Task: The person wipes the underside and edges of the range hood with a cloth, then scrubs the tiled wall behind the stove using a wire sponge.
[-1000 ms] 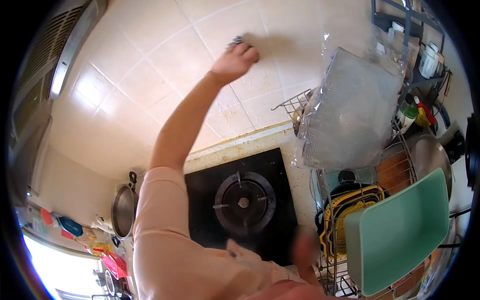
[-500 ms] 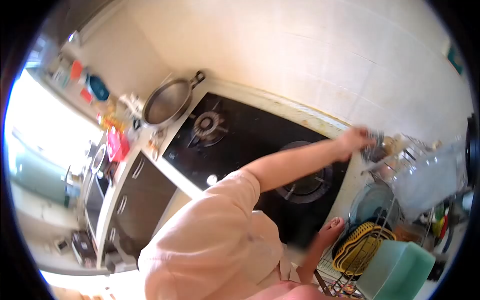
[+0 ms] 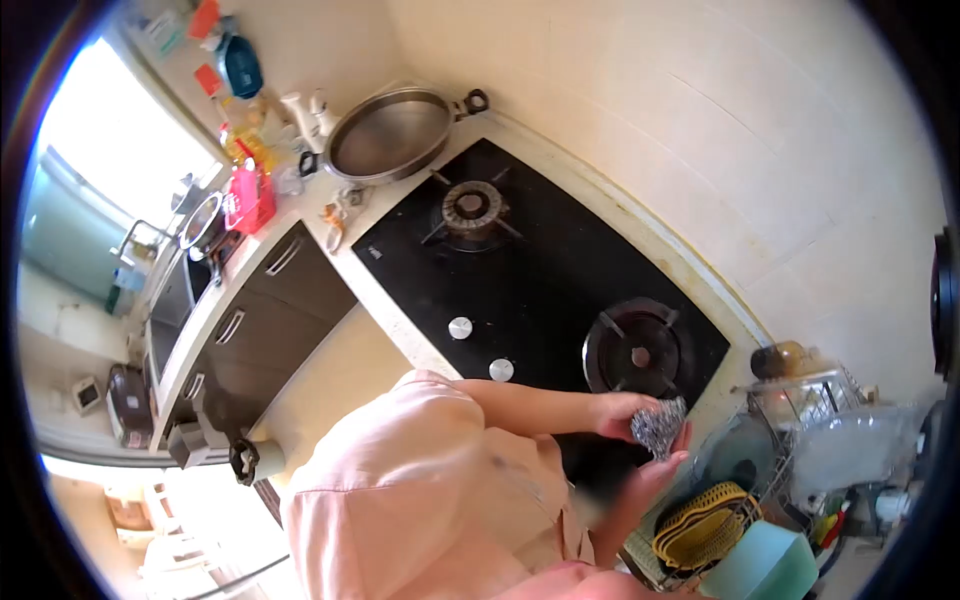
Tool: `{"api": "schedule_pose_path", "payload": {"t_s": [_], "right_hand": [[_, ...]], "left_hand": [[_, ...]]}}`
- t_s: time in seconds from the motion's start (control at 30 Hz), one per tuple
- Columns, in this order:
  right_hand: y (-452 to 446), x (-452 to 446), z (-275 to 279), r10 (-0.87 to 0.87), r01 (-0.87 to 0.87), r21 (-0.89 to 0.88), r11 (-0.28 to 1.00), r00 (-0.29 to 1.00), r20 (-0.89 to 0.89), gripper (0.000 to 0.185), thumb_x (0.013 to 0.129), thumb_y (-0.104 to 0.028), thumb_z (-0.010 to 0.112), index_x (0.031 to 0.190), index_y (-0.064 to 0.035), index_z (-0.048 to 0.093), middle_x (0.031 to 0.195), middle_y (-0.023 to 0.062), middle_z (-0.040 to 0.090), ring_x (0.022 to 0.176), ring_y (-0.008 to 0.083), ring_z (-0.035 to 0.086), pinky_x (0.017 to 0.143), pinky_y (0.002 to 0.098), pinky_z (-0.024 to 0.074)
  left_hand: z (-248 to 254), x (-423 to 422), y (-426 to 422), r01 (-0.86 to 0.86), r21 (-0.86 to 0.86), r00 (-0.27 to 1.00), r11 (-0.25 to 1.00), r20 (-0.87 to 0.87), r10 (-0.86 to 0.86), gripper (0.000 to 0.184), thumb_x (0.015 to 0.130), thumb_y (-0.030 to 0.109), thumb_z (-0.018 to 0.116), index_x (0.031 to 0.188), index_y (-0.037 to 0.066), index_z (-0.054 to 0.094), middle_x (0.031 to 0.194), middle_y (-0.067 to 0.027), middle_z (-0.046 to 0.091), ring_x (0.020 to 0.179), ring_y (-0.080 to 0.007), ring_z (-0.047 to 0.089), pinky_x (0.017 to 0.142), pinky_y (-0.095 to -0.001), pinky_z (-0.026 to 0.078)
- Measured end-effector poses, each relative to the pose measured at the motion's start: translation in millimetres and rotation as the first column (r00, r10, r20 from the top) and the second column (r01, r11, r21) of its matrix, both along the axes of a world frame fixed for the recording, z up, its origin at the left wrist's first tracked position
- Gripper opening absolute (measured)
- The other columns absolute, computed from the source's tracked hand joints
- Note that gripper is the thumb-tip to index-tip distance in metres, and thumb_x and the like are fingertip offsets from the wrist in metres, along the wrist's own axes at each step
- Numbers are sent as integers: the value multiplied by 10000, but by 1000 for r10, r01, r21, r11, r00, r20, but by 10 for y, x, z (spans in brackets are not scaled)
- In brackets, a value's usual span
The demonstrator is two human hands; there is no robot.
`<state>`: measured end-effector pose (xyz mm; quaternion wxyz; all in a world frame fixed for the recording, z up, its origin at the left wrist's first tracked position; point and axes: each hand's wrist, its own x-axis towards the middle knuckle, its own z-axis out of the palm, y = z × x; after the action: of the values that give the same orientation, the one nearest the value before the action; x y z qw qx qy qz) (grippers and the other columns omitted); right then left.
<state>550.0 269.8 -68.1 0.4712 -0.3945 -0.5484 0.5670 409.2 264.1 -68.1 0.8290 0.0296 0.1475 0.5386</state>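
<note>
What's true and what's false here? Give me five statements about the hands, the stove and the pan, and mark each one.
1. The left hand and right hand are both at the scrubber. True.
2. The scrubber is bright yellow. False: it is silvery grey.
3. The stove has two silver knobs. True.
4. The pan has two black handles. True.
5. The pan sits on the stove. False: it is on the counter, beside the stove.
</note>
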Motion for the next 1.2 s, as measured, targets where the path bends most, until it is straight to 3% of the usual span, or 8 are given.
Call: {"api": "schedule_pose_path", "payload": {"t_s": [0.07, 0.2, 0.33, 0.4, 0.57, 0.8, 1.1, 1.2], "right_hand": [[-53, -67, 238, -43, 43, 79, 996, 999, -11, 630, 910, -508, 400, 1315, -26, 397, 1370, 144, 353, 1229, 256, 377, 1003, 389, 312], [-39, -418, 746, -158, -247, 560, 791, 802, 576, 602, 664, -42, 702, 1223, -77, 482, 1194, 174, 476, 1096, 338, 472, 947, 402, 373], [285, -654, 833, -114, -114, 516, 849, 914, 390, 491, 633, 14, 685, 1088, -38, 508, 1054, 159, 509, 1011, 312, 518, 877, 352, 422], [665, -773, 758, -98, 46, 395, 917, 989, 114, 421, 745, -12, 647, 1121, -22, 459, 1029, 82, 531, 958, 156, 540, 837, 282, 435], [1898, -1058, 1450, -439, 543, 342, 766, 832, -339, 405, 841, -157, 624, 1147, 11, 419, 1047, 117, 530, 946, 165, 533, 833, 288, 425], [3360, -1425, 1932, -755, 620, 736, 271, 611, -237, 522, 774, -21, 614, 1247, -18, 394, 1297, 194, 348, 1140, 363, 362, 971, 435, 325], [3764, -1399, 2088, -702, 412, 900, 141, 683, -203, 491, 626, 111, 554, 1079, -72, 602, 1123, 97, 527, 1072, 288, 467, 961, 365, 364], [4276, -933, 2401, -857, 732, 673, -105, 276, -434, 405, 689, 61, 528, 1082, -17, 589, 1137, 171, 519, 1075, 333, 461, 934, 411, 375]], "left_hand": [[131, -155, -34, -120, -79, 962, 990, -255, 96, 174, 879, 153, 544, 1020, 62, 591, 980, -61, 632, 904, -179, 600, 828, -338, 478], [327, -306, 0, -246, -12, 760, 969, -623, 185, 140, 888, 157, 560, 942, 38, 609, 903, -65, 619, 833, -153, 592, 754, -292, 486], [660, -538, 71, -320, 60, 633, 945, -729, 261, 361, 927, 350, 502, 977, 15, 626, 978, -48, 594, 878, -117, 551, 772, -258, 442], [729, -702, 63, -299, 142, 570, 944, -767, 296, 409, 929, 367, 493, 1069, 1, 612, 1000, -45, 593, 906, -102, 532, 813, -245, 413], [664, -971, -77, -276, 212, 451, 938, -833, 321, 311, 867, 137, 610, 1132, -20, 569, 998, -41, 608, 887, -99, 563, 795, -232, 440], [573, -1180, -234, -381, 146, 414, 913, -856, 309, 265, 846, 119, 627, 1062, -32, 590, 942, -45, 618, 828, -102, 566, 746, -219, 443], [392, -1323, -175, -375, 23, 507, 927, -832, 225, 226, 799, 52, 653, 1011, -18, 611, 873, -39, 626, 772, -99, 577, 716, -222, 449], [388, -1386, -183, -412, -8, 513, 911, -828, 225, 201, 802, 50, 653, 989, -15, 620, 849, -32, 625, 752, -92, 573, 696, -215, 449]]}}
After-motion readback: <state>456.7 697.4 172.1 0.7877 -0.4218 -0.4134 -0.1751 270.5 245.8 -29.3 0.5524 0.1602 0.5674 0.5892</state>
